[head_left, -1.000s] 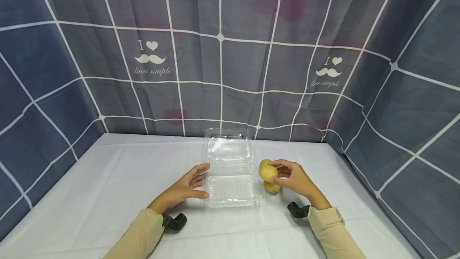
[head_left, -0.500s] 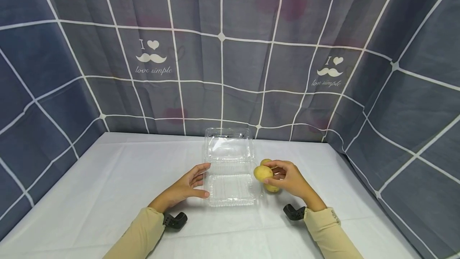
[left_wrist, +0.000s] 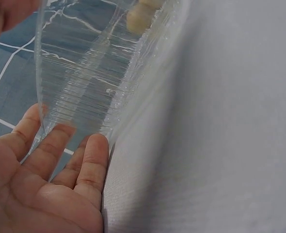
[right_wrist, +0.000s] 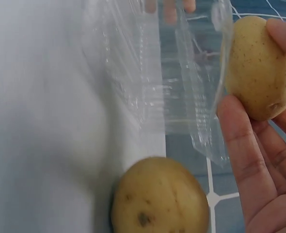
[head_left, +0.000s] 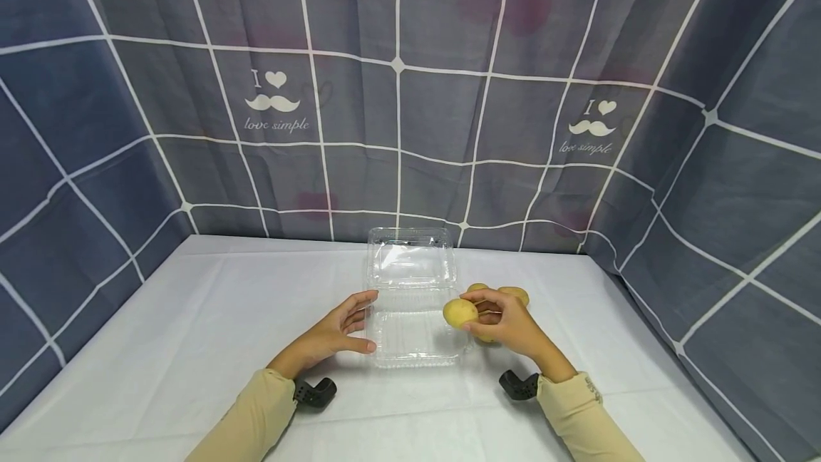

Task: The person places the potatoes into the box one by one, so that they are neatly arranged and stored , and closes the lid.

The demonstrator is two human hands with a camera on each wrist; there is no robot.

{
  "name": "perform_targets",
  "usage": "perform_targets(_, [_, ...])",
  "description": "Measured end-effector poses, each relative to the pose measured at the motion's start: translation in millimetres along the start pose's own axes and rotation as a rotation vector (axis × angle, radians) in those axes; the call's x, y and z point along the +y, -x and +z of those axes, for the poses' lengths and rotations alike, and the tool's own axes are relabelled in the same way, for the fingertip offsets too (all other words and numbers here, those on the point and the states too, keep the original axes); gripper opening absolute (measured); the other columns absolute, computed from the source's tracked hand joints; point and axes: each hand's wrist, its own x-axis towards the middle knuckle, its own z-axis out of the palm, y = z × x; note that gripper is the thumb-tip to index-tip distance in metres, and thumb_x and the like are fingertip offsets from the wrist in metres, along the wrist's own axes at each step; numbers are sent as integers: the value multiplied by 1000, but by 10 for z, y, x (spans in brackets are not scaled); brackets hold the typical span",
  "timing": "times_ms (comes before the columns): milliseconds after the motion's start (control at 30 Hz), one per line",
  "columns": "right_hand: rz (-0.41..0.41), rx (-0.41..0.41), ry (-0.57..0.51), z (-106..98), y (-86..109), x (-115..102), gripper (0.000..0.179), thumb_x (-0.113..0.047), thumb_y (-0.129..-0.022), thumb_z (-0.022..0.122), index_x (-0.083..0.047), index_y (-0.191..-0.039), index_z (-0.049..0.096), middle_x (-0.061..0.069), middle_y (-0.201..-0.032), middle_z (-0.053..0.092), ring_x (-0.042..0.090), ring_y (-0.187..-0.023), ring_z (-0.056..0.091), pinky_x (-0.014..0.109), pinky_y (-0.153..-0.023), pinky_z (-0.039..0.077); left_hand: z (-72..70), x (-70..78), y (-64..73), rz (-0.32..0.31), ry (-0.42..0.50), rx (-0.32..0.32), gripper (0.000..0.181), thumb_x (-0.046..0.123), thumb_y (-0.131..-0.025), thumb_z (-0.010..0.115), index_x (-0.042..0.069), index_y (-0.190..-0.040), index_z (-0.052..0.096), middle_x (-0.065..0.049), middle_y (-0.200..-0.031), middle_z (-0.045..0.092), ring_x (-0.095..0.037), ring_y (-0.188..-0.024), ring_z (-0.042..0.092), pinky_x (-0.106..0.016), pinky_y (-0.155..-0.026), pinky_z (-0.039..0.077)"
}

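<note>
A clear plastic clamshell container (head_left: 415, 337) lies on the white table with its lid (head_left: 411, 259) folded back, away from me. My right hand (head_left: 509, 323) pinches a yellow potato (head_left: 460, 313) between thumb and fingertips, over the container's right rim. In the right wrist view the held potato (right_wrist: 260, 68) is above the rim. My left hand (head_left: 330, 334) is at the container's left side, fingers spread and thumb near its front corner. The left wrist view has its fingertips (left_wrist: 95, 145) against the clear wall.
More potatoes rest right of the container: one at the back (head_left: 477, 287), one farther right (head_left: 515, 295), and one in front (head_left: 487, 339), mostly behind my right hand. A grey-blue checked curtain (head_left: 359, 113) hangs along the table's back and sides.
My right hand has carried the potato left, from over the other potatoes to the container's right rim. A potato farther right has come into view behind that hand. The left hand stays in place.
</note>
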Motion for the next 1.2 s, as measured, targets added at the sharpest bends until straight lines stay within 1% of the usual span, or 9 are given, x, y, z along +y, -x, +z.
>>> perform_targets(100, [12,-13,-8,43,-4,-21,44,9,-90,82,19,-129,65,32,-123,67,8,-102,70,24,-86,64,-3,-3,-1,-8,2,3,105,9,-89,90,-4,-168,22,-30,-175,18,-53,-159,22,-61,-130,27])
perform_targets(300, [7,-2,5,105,-27,-42,43,9,-90,83,18,-129,66,31,-122,67,9,-101,70,24,-85,64,-14,-4,11,-21,3,5,107,10,-87,91,-3,-169,23,-29,-176,18,-52,-159,22,-59,-130,27])
perform_targets(467, [18,-15,-8,139,-55,-63,44,9,-89,83,19,-129,66,31,-122,67,11,-101,70,25,-87,65,-22,-16,15,-16,11,4,108,11,-87,92,-2,-169,23,-28,-176,18,-53,-159,22,-61,-129,28])
perform_targets(700, [7,-29,10,196,-109,-80,45,9,-87,85,18,-128,67,29,-121,68,10,-101,70,25,-87,64,-21,-11,19,-21,16,3,109,11,-87,92,-3,-169,20,-29,-176,17,-53,-159,23,-62,-129,28])
perform_targets(967, [26,-31,8,264,-158,-95,47,8,-86,86,18,-127,67,28,-121,66,8,-103,69,26,-90,64,-4,-5,5,-24,14,11,108,9,-87,92,-1,-169,23,-28,-176,19,-53,-158,25,-61,-129,28])
perform_targets(1200, [20,-57,-15,336,-220,-113,48,8,-85,86,19,-127,66,32,-125,67,9,-104,69,28,-92,64,-3,4,0,-37,-3,14,108,10,-87,92,-1,-169,23,-28,-176,19,-53,-157,26,-60,-129,30])
